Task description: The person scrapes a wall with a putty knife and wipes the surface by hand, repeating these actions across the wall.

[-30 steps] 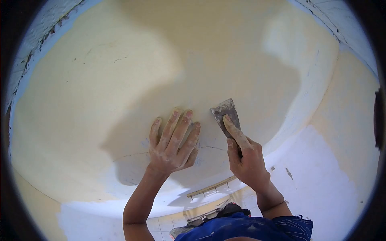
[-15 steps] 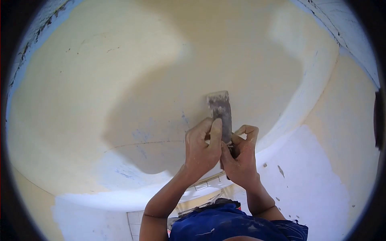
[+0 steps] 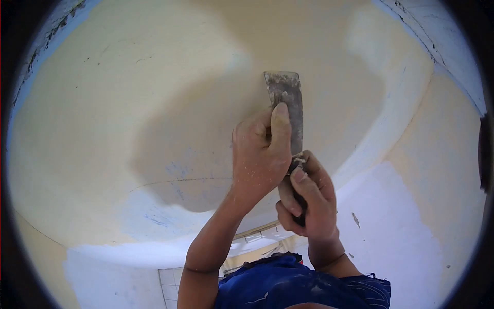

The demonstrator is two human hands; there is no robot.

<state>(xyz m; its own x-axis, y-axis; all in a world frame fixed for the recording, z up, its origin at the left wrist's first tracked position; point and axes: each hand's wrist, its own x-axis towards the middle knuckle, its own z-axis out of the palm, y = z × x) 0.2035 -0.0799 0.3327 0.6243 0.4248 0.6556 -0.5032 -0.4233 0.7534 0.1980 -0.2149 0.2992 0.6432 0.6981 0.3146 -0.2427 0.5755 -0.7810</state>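
A putty knife (image 3: 295, 121) points blade-up in front of the wall, its grey metal blotched with dried filler. My left hand (image 3: 260, 154) is closed on the left side of the blade, with the thumb pressed along its face. Below it, my right hand (image 3: 318, 198) wraps round the dark handle, thumb across the front. The fingers of my left hand behind the blade are partly hidden. Pale dust marks both hands.
A cream curved wall (image 3: 170, 103) surrounds the hands, with blue scuffs (image 3: 177, 170) and a thin crack line at lower left. White patches (image 3: 381, 216) cover the lower right. My blue clothing (image 3: 293, 288) shows at the bottom.
Both hands and the putty knife have moved up. My right hand has closed round the handle, where its fingers were earlier bent beside the blade's lower end.
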